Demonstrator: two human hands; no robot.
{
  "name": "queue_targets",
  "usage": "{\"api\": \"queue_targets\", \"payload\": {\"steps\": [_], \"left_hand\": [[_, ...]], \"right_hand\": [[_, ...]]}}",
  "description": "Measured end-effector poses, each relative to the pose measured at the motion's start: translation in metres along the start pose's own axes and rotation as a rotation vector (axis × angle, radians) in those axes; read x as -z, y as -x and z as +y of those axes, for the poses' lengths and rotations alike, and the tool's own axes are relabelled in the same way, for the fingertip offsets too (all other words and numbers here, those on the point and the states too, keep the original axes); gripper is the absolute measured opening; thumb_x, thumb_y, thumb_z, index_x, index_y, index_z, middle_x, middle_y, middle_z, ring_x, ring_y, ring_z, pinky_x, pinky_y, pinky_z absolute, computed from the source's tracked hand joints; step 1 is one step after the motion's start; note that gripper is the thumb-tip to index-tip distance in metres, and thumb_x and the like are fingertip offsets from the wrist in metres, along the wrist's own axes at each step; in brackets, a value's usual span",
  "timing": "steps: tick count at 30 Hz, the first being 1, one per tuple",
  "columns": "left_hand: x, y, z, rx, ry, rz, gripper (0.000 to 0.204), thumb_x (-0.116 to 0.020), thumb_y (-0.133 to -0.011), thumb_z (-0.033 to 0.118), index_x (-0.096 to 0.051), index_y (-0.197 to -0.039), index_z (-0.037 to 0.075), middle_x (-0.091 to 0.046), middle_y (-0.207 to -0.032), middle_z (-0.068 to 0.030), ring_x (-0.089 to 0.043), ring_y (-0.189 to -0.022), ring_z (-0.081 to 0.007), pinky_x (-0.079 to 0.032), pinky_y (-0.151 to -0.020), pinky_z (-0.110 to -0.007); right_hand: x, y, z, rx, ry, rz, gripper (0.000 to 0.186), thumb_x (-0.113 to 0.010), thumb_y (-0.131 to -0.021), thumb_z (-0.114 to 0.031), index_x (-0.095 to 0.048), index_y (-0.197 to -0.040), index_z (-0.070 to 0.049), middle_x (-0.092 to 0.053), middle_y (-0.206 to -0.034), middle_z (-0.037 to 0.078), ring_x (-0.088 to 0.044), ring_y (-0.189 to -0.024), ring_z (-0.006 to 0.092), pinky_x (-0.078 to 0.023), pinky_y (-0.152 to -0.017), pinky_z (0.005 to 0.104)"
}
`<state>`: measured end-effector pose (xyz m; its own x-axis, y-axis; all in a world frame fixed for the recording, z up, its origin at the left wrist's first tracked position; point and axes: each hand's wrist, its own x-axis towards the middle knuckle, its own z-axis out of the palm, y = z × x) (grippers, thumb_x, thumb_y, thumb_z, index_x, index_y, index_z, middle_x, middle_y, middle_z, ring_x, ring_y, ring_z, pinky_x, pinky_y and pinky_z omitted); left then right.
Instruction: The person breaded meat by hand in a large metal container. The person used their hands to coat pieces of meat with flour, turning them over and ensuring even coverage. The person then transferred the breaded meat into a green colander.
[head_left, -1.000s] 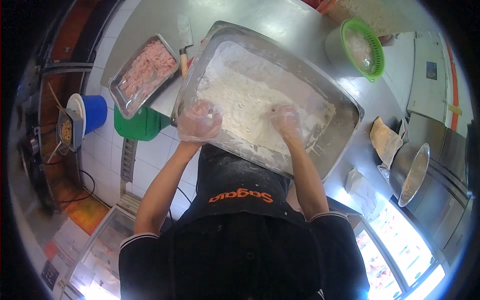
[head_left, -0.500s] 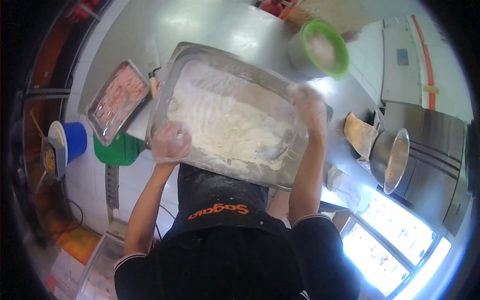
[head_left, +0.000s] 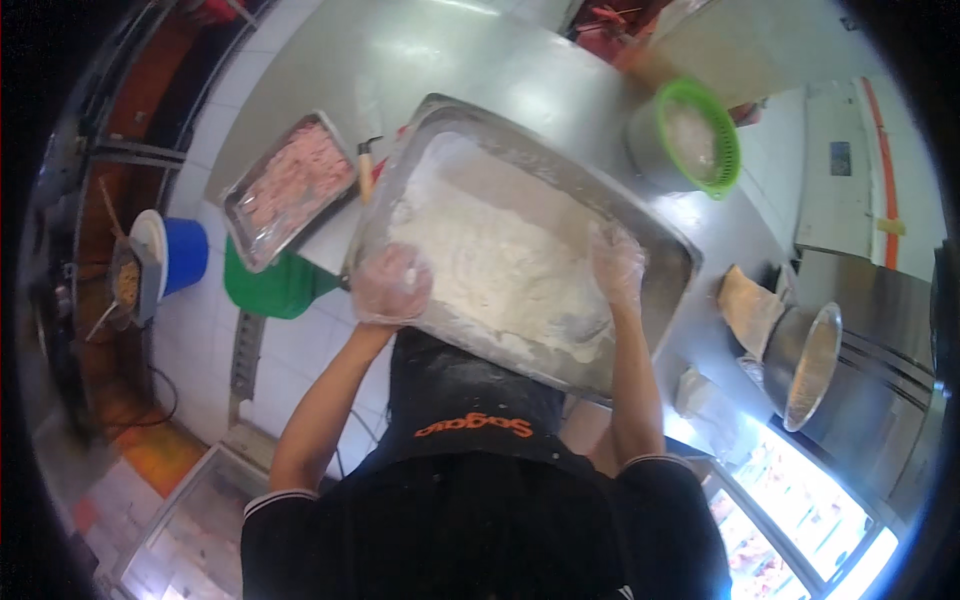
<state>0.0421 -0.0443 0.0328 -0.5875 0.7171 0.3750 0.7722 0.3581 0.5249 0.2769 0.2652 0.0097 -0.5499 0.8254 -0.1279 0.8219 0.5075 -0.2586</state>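
A deep rectangular metal tray [head_left: 560,140] sits at an angle on the steel counter in front of me. White flour [head_left: 490,240] covers much of its bottom, heaped toward the near side. My left hand [head_left: 393,284], in a clear plastic glove, is curled over the tray's near left rim and grips it. Inside the tray, toward its right end, my gloved right hand [head_left: 617,262] is low over the flour with fingers pointing away from me. Those fingers look extended, with nothing visible in them; their tips are slightly blurred.
A smaller tray of pink raw meat strips [head_left: 300,175] and a knife-like handle [head_left: 366,170] lie left. A green basket in a bucket [head_left: 715,150] stands far right; a cloth [head_left: 750,310] and metal bowl [head_left: 815,370] are nearer. A green container [head_left: 265,285] stands low left.
My right hand has come inward from near the tray's right rim to over the flour. My left hand stays at the near left rim. The whole view has shifted and turned slightly.
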Motion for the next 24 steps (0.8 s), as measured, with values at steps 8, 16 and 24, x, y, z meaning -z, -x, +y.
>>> {"api": "queue_targets", "payload": {"steps": [8, 16, 24], "left_hand": [[0.013, 0.003, -0.001, -0.04, 0.088, -0.042, 0.02, -0.076, -0.083, 0.017, -0.071, -0.098, 0.005, -0.072, -0.092, -0.0174, -0.071, -0.083, -0.0393, -0.057, -0.073, -0.046], [0.011, 0.001, -0.001, -0.031, 0.147, -0.051, 0.018, -0.074, -0.082, 0.015, -0.071, -0.098, 0.006, -0.071, -0.088, -0.0163, -0.07, -0.078, -0.039, -0.056, -0.07, -0.046], [0.008, -0.009, 0.001, -0.007, 0.181, -0.072, 0.028, -0.073, -0.079, 0.016, -0.072, -0.105, 0.006, -0.071, -0.095, -0.017, -0.07, -0.085, -0.0399, -0.057, -0.076, -0.047]], "right_hand": [[-0.116, 0.07, -0.098, 0.525, -0.1, 0.018, 0.118, -0.059, -0.088, -0.079, -0.032, -0.157, 0.014, -0.029, -0.166, 0.032, -0.015, -0.16, 0.0427, -0.001, -0.131, 0.0567], [-0.199, -0.039, -0.18, 0.596, -0.381, 0.17, 0.073, -0.057, -0.1, -0.061, -0.055, -0.146, -0.004, -0.058, -0.138, 0.028, -0.055, -0.127, 0.0459, -0.04, -0.111, 0.0592], [-0.18, -0.056, -0.249, 0.674, -0.315, 0.292, 0.035, -0.057, -0.101, -0.04, -0.07, -0.112, -0.01, -0.07, -0.097, 0.016, -0.066, -0.089, 0.0424, -0.054, -0.081, 0.0533]]}}
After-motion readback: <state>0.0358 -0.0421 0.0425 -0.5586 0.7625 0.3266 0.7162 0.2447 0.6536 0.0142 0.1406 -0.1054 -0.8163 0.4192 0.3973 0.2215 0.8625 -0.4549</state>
